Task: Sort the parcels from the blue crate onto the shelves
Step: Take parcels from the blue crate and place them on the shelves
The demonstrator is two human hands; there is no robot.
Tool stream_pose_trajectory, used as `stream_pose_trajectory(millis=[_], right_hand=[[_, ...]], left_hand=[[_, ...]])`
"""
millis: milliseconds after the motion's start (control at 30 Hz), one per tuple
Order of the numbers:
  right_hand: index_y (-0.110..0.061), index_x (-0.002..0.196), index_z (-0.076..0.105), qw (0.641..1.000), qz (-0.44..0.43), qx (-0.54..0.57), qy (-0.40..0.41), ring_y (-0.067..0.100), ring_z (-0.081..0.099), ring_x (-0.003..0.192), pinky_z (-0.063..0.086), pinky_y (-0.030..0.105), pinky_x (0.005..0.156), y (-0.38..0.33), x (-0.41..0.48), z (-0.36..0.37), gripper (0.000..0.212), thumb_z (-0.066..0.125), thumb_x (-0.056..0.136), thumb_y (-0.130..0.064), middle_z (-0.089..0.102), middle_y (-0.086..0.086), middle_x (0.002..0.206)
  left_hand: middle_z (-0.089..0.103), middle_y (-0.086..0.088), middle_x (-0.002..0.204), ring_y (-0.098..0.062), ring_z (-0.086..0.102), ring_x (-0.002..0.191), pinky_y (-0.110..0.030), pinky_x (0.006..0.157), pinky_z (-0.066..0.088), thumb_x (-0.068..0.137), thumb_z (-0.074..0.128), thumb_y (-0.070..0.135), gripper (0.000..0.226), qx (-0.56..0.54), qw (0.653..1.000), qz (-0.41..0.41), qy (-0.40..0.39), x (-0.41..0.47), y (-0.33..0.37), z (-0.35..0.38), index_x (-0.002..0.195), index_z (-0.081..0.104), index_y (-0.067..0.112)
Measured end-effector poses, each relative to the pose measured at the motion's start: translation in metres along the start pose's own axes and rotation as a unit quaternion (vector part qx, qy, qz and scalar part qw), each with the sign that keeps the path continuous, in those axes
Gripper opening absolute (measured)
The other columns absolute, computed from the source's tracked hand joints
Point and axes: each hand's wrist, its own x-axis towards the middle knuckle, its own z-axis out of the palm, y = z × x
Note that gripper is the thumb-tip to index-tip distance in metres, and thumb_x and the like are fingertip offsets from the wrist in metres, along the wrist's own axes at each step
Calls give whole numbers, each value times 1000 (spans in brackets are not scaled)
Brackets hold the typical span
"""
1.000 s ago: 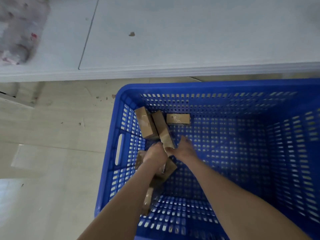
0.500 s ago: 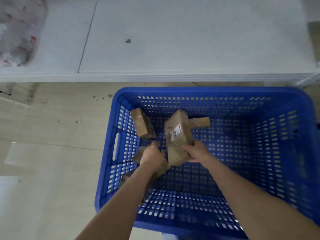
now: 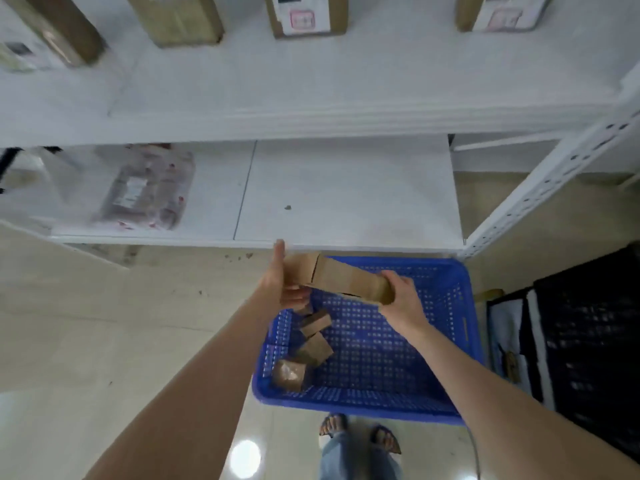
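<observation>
A long cardboard parcel (image 3: pixel 343 277) is held over the far left of the blue crate (image 3: pixel 469 323), just before the lower shelf (image 3: pixel 346 195), each end clasped in a grip: left hand (image 3: pixel 282 289) at left, right hand (image 3: pixel 403 301) at right.

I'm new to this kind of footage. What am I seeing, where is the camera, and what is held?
No machine here: a person wears a camera on the head, looking down at their own arms. The left hand and right hand hold a long brown cardboard box by its ends, above a blue plastic crate on the floor with smaller brown parcels inside. Ahead stand white shelves: a plastic-wrapped parcel lies on the lower one, brown boxes stand on the upper.
</observation>
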Motion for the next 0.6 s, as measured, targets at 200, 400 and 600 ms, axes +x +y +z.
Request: stream_pose_trajectory(millis=[200,400,600], right_hand=[[-27,147,32,991,-52,-33,119,26,43,128,45,28,93,-86,-53,-57,75,49,86,13,17,6,153],[-14,127,49,875,150,460,-6,30,66,90,55,41,79,-152,-83,-92,44,51,96,-45,63,12,115],[-16,124,55,868,90,487,35,25,64,100,54,36,69,-181,-103,-115,48,69,84,-40,68,6,107]], left_hand=[[57,-11,81,-21,55,69,-33,60,51,82,58,21,14,-8,996,80,-34,-99,51,-10,89,54,9],[64,-12,87,-20,59,70,-26,54,50,84,52,4,16,-22,981,178,-79,-165,78,-13,98,60,4],[63,-12,92,-22,57,81,-26,56,49,76,46,-3,36,18,964,225,-138,-206,95,-23,108,60,9]])
